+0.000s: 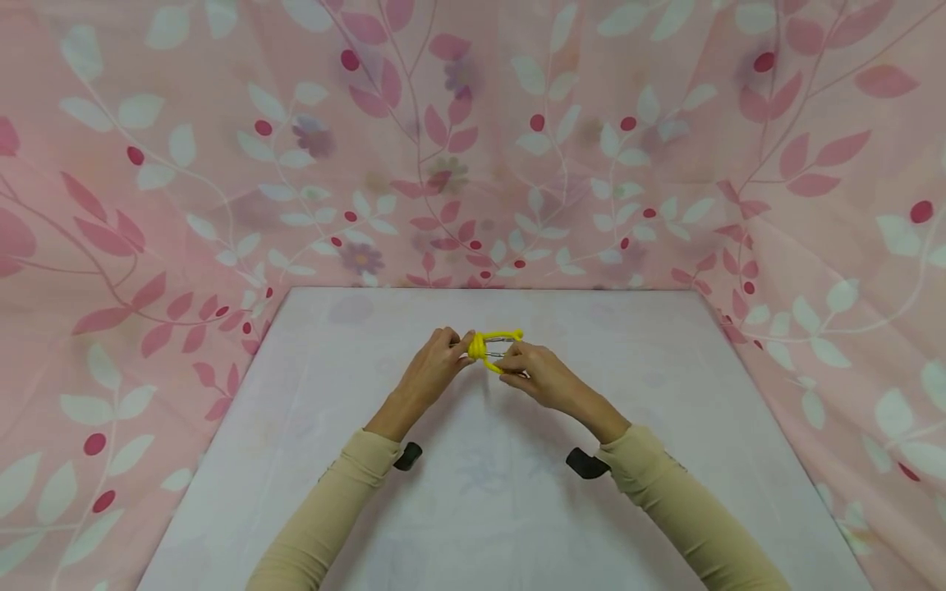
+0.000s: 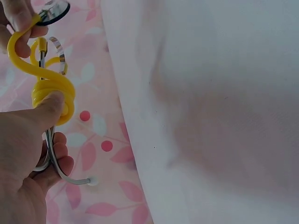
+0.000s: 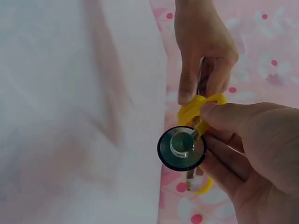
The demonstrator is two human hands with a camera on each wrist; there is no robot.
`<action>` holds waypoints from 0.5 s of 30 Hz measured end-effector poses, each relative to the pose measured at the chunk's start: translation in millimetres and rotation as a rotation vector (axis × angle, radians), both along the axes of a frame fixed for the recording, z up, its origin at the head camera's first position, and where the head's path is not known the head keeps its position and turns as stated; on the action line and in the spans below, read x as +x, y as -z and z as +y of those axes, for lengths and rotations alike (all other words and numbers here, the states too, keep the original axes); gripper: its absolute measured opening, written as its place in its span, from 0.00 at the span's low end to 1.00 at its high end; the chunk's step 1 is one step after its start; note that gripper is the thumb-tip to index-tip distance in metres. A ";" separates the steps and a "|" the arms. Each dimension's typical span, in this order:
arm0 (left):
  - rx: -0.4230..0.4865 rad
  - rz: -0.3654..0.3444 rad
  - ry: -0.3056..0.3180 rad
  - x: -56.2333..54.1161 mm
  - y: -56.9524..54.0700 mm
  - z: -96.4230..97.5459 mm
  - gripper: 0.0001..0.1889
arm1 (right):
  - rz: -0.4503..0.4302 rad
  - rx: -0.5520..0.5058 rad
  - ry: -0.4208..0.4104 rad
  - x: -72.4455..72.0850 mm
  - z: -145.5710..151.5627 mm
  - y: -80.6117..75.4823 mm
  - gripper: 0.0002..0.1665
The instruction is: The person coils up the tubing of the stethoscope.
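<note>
A stethoscope [image 1: 477,348] with yellow tubing is held up over the table between both hands. Its tubing is wound in a tight coil [image 2: 53,99] round the metal ear tubes. My left hand [image 1: 434,365] grips the coil, thumb pressed on the yellow loops and fingers behind the metal; in the left wrist view a curved ear tube [image 2: 60,167] with a pale eartip sticks out below. My right hand [image 1: 545,376] pinches the tubing close to the round chest piece [image 3: 180,150], which has a dark rim and hangs beside the fingertips in the right wrist view.
A white-covered table [image 1: 488,509] spreads below the hands. Pink cloth [image 1: 473,164] with leaf patterns rises behind it and along both sides. Black devices [image 1: 587,463] show at the wrists, by the beige sleeves [image 1: 668,480].
</note>
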State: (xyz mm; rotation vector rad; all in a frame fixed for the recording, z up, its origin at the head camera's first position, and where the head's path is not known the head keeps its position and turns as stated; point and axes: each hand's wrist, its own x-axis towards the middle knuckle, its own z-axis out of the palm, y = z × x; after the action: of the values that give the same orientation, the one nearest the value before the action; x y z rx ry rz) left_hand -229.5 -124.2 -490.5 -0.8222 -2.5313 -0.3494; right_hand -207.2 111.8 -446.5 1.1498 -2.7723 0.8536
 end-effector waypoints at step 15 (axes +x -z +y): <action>-0.054 0.048 0.052 -0.6 0.2 7.6 0.26 | 0.295 -0.041 -0.045 -3.9 -0.5 -8.8 0.12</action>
State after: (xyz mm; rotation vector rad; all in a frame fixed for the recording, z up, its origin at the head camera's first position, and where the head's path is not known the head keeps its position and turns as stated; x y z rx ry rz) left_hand -230.0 -116.5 -490.6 -0.9072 -2.4883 -0.2759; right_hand -211.1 111.3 -437.7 1.2245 -2.4893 0.6764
